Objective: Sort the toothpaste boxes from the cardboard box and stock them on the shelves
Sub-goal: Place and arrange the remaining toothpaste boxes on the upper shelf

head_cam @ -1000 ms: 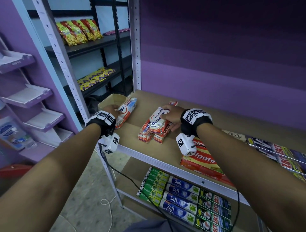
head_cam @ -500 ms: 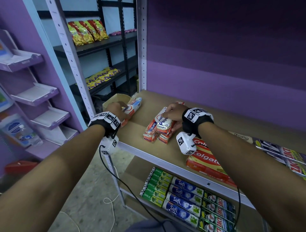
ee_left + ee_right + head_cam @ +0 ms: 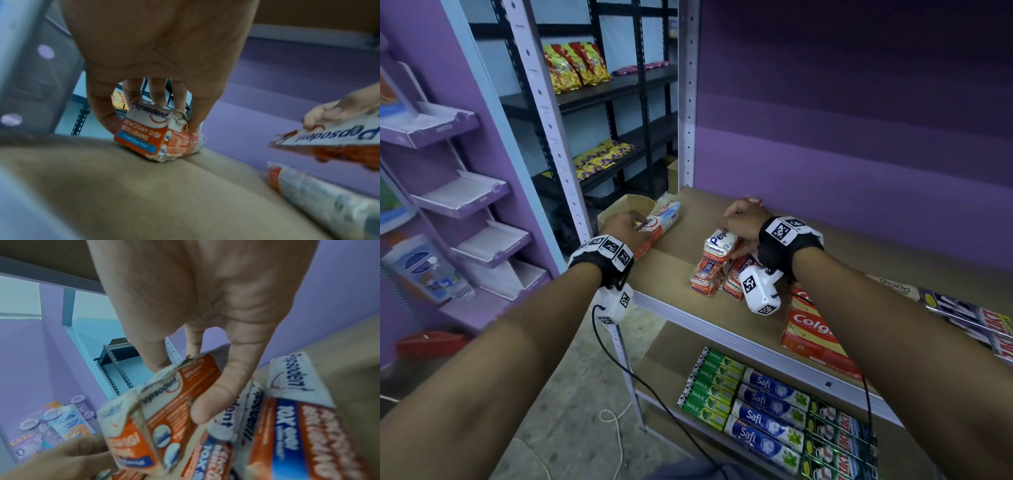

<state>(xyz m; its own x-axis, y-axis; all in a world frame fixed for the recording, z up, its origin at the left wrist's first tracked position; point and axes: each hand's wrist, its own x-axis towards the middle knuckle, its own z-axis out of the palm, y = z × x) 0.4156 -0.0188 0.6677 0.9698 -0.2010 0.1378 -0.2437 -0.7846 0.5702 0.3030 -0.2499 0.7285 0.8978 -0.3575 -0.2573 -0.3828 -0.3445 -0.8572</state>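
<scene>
L hand sits at the shelf's near-left corner, fingers and thumb curled round one Pepsodent box; in the L wrist view its near end touches the shelf board. Box's long axis runs away from the fingers toward the back, angled right, far end by the cardboard box. R hand is further in and to the right, pinching a second Pepsodent box, thumb on one side, fingers on the other, held just above the Pepsodent pile; same axis roughly, near-to-far. R hand is the nearer one to the pile, so prob. its box lands first; L box needs to travel right across bare board. Counts: 2 boxes in hand, 1 each; pile looks like 4–5 boxes, can't tell exactly, R wrist cam covers part. Further right: Colgate boxes, at least 2 stacked. Lower shelf: Darlie boxes approx. 6, Safi boxes 4. Cardboard box at far left-back, contents not visible.
</scene>
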